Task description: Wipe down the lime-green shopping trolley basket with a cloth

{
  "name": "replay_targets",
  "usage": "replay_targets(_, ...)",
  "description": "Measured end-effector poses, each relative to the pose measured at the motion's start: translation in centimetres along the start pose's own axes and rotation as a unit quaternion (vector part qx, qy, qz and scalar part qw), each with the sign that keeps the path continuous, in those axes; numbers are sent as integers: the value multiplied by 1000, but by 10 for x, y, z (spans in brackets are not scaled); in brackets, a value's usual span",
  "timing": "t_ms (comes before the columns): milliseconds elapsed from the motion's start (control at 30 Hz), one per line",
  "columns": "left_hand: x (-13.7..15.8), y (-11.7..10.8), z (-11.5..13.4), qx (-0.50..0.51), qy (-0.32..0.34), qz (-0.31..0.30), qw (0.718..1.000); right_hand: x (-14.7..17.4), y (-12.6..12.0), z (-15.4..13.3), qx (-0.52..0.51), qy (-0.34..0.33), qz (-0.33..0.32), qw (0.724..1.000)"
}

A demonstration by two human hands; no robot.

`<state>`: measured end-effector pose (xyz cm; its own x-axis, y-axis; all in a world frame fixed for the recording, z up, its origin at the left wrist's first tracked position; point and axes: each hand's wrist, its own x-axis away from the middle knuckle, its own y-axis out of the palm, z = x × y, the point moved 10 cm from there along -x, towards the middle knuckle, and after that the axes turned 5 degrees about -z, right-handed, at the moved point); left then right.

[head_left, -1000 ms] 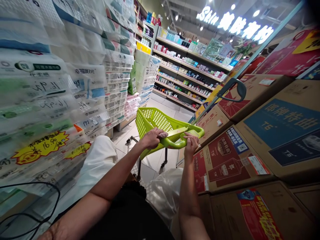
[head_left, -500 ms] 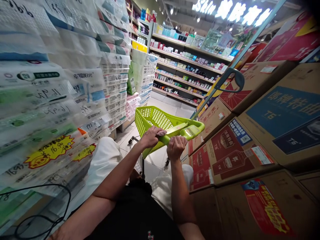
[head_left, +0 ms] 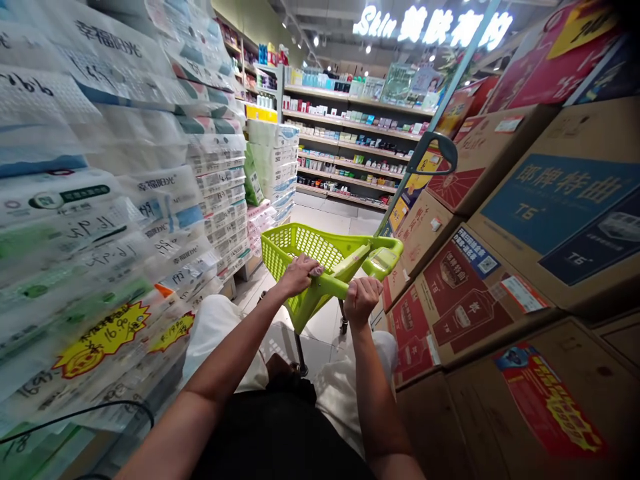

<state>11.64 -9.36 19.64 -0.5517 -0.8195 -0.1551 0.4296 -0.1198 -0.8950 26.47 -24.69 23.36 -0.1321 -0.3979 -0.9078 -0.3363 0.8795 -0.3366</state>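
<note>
A lime-green plastic shopping cart (head_left: pixel 280 263) with latticed basket walls stands in front of me, its handle side toward my body. My left hand (head_left: pixel 300 275) is closed around the left part of the handle bar (head_left: pixel 334 287). Further right along the same bar, my right hand (head_left: pixel 363 300) is wrapped in a fist. A light green folded flap (head_left: pixel 351 261) lies just behind the bar. Beside it is a panel with a clear cover (head_left: pixel 381 263), within the frame's right end. The hands hide parts of the bar.
Tall stacks of wrapped tissue packs (head_left: pixel 165 220) line the left side closely. Cardboard cartons (head_left: pixel 565 213) are piled along the right. A blue-grey pole with a loop handle (head_left: pixel 443 153) leans there. Ahead, a tiled floor (head_left: pixel 317 208) leads to stocked shelves (head_left: pixel 350 127).
The view has tilted slightly, so the cart and nearby stacks sit lower in the picture. The shelves and sign have shifted left. Both hands keep their hold on the bar.
</note>
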Motion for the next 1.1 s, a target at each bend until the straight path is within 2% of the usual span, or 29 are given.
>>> replay_targets(67,5,3,14,6,52,-10,999,0,-5,6,-7,4,4,1000)
replay_targets(133,3,6,9,-7,64,-35,997,0,-8,12,-15,5,4,1000)
replay_targets(233,-8,8,-34,-59,-13,-62,996,0,-14,15,-33,-11,13,999)
replay_targets(333,-11,4,-81,-87,-124,-48,987,0,-17,18,-48,-15,32,998)
replay_targets(400,-8,4,-90,-88,-154,-32,984,0,-16,20,-54,-7,39,998)
replay_targets(467,-5,9,-78,-79,-132,-25,988,0,-15,22,-58,0,41,997)
replay_targets(567,-1,20,-43,-53,-48,-23,997,-1,-16,24,-57,5,42,997)
replay_targets(633,1,23,-33,-50,-19,-20,998,-1,-18,24,-58,1,41,997)
replay_targets(700,3,21,-44,-62,-39,-10,997,-2,-19,24,-59,-4,33,998)
replay_targets(800,10,13,-79,-68,-141,18,987,-1,-14,26,-51,9,12,999)
replay_targets(867,16,13,-85,-44,-178,28,983,-1,-11,29,-44,25,6,999)
replay_targets(933,19,18,-63,3,-140,33,990,0,-9,31,-39,36,6,999)
replay_targets(1033,27,26,-12,69,-51,56,995,-1,-9,30,-38,33,9,999)
replay_targets(1100,34,28,3,85,-42,76,993,-1,-12,29,-42,23,15,999)
